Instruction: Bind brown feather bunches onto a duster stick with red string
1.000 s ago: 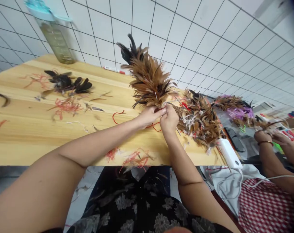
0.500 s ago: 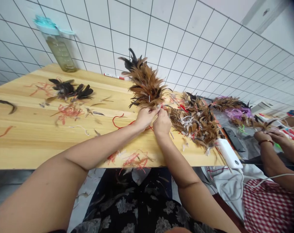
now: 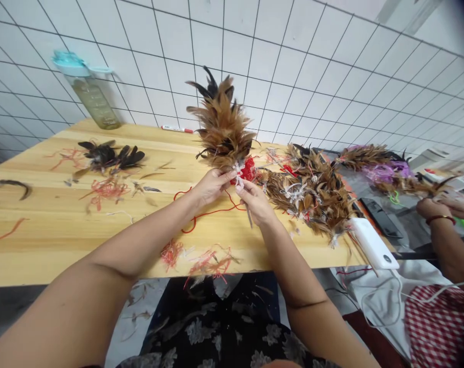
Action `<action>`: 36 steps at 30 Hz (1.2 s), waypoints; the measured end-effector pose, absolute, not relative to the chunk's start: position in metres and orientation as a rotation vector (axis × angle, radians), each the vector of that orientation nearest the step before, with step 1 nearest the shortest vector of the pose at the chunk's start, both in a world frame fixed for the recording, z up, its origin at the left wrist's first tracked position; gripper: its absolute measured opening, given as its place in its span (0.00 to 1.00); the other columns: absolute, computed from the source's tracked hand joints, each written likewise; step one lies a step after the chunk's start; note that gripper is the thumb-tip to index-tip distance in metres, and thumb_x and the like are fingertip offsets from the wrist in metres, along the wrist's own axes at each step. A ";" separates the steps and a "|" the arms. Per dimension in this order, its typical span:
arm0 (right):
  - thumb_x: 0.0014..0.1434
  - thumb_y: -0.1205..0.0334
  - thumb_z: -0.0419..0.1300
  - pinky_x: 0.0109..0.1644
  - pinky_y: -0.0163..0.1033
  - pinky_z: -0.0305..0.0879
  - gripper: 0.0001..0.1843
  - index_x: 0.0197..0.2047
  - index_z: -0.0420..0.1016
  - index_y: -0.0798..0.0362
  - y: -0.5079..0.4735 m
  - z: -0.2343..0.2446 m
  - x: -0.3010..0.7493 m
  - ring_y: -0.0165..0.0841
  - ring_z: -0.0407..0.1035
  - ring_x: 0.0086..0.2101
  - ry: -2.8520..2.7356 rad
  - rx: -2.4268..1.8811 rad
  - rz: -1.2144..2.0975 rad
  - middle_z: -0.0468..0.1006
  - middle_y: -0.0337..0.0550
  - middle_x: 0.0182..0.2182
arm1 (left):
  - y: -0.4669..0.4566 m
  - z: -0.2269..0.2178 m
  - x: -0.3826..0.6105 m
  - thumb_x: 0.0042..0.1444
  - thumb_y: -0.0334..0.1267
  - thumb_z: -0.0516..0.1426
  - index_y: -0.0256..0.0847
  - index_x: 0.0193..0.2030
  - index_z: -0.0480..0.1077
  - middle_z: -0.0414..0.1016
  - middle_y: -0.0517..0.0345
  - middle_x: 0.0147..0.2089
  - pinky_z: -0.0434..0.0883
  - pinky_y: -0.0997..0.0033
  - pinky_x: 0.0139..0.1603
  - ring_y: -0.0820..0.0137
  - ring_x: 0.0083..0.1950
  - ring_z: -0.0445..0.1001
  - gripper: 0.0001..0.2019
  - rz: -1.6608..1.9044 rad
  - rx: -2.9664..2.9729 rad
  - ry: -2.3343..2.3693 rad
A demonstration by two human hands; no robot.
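Observation:
A bushy bundle of brown feathers (image 3: 224, 128) with black tips stands upright above the table, leaning a little left. My left hand (image 3: 211, 190) is closed on its lower end, thumb and fingers at the whitish tied base. From the right, my right hand (image 3: 255, 202) pinches at the same base with its fingertips. A thin grey pointed piece (image 3: 249, 216) sticks out below the right fingers; its kind is unclear. Red cord (image 3: 216, 210) trails in loops on the table under my hands. A red tangle (image 3: 248, 169) shows just behind the bundle's base.
Brown feather bundles (image 3: 312, 194) lie to the right, beside a white power bank (image 3: 373, 244) and a dark phone (image 3: 381, 219). Black feathers (image 3: 112, 156) and reddish string scraps (image 3: 105, 188) lie left. A bottle (image 3: 88, 92) stands by the tiled wall. A co-worker's hands (image 3: 433, 208) are far right.
My hands have opened out from a tight huddle, baring the bundle's white base. The bundle stands more upright, and more red shows behind its base. The view has shifted slightly.

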State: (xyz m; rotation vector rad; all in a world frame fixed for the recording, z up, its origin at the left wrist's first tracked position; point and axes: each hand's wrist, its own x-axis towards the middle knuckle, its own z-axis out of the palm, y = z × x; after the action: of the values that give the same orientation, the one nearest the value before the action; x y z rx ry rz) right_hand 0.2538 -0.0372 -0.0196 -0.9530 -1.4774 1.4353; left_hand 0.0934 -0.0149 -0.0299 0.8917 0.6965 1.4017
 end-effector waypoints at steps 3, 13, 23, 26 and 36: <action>0.45 0.48 0.76 0.29 0.28 0.59 0.23 0.39 0.79 0.52 -0.040 -0.011 0.260 0.27 0.66 0.34 -1.189 -0.889 1.731 0.76 0.38 0.35 | -0.015 -0.029 0.095 0.34 0.47 0.83 0.36 0.34 0.81 0.83 0.55 0.35 0.74 0.73 0.41 0.71 0.36 0.79 0.26 1.372 0.954 0.654; 0.58 0.46 0.74 0.28 0.26 0.61 0.20 0.38 0.81 0.55 -0.040 -0.005 0.271 0.29 0.77 0.38 -1.331 -0.757 2.103 0.84 0.47 0.38 | -0.027 -0.019 0.090 0.36 0.57 0.81 0.37 0.20 0.71 0.62 0.64 0.15 0.66 0.72 0.20 0.75 0.17 0.63 0.30 1.093 1.058 0.622; 0.62 0.52 0.73 0.27 0.26 0.62 0.15 0.34 0.79 0.55 -0.033 -0.014 0.264 0.25 0.73 0.30 -1.197 -0.845 1.953 0.81 0.41 0.31 | -0.023 -0.025 0.090 0.35 0.54 0.82 0.36 0.26 0.78 0.73 0.59 0.21 0.69 0.73 0.27 0.74 0.22 0.70 0.27 1.132 1.088 0.680; 0.66 0.55 0.69 0.22 0.25 0.53 0.15 0.33 0.75 0.56 -0.033 -0.015 0.259 0.23 0.69 0.24 -1.086 -0.853 1.998 0.76 0.37 0.26 | -0.022 -0.028 0.088 0.36 0.54 0.82 0.35 0.29 0.78 0.77 0.56 0.24 0.71 0.71 0.30 0.71 0.25 0.74 0.28 1.119 1.110 0.698; 0.70 0.59 0.66 0.20 0.25 0.44 0.20 0.27 0.68 0.56 -0.034 -0.021 0.250 0.19 0.59 0.19 -1.017 -0.841 2.003 0.69 0.34 0.21 | -0.016 -0.036 0.082 0.34 0.52 0.83 0.35 0.31 0.80 0.80 0.55 0.29 0.71 0.72 0.30 0.72 0.26 0.76 0.27 1.133 1.095 0.722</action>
State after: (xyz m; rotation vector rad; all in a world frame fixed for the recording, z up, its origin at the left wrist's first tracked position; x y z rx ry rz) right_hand 0.2501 -0.0337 -0.0207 -0.8414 -1.0166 2.0028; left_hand 0.0821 -0.0157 -0.0364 1.0953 0.7217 1.1330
